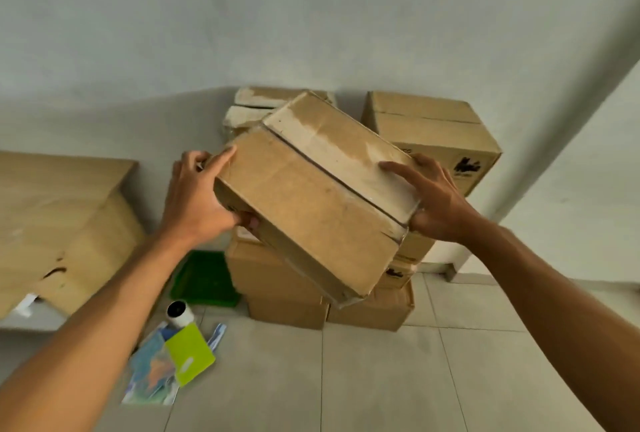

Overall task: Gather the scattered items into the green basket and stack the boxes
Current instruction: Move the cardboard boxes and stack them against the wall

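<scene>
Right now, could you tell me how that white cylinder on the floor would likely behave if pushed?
The white cylinder has a round body, so it would probably roll once tipped. It looks small and probably light. It touches the lime-green card, which may block rolling that way.

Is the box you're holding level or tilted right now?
Tilted: the cardboard box slants, its far corner raised, held between left hand and right hand.
</scene>
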A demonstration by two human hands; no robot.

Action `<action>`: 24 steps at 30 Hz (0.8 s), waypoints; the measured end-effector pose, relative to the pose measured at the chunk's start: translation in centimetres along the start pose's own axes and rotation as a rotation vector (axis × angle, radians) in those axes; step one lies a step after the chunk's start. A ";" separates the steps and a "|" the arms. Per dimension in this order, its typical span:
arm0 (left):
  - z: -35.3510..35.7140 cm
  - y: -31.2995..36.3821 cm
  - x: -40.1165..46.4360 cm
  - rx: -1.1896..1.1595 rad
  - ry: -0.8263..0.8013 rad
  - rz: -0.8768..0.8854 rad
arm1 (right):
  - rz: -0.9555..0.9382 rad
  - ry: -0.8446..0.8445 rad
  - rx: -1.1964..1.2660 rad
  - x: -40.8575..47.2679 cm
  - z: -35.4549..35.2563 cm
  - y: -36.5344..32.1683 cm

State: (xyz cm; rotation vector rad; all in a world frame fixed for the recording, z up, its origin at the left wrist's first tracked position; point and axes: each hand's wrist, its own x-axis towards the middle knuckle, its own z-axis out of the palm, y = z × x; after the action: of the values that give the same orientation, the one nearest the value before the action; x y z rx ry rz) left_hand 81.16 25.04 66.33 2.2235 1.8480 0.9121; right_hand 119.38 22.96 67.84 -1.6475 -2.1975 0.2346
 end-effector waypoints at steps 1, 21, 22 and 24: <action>-0.2 0.3 1.6 -0.004 0.029 0.035 | 0.004 0.019 -0.002 1.1 -0.9 0.5; -2.0 -2.0 23.7 0.173 0.314 -0.138 | -0.056 0.284 0.197 28.0 -5.8 0.1; -1.1 -2.3 24.6 0.197 0.264 -0.186 | 0.022 0.289 0.302 28.7 -4.7 -0.6; 0.8 -2.8 25.7 0.197 0.208 -0.237 | 0.156 0.297 0.484 29.2 -2.2 -1.6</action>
State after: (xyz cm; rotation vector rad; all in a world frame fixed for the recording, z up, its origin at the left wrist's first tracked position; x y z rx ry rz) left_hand 81.17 49.75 73.98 2.0138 2.3278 0.9860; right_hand 111.87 50.01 76.35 -1.4664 -1.6353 0.4879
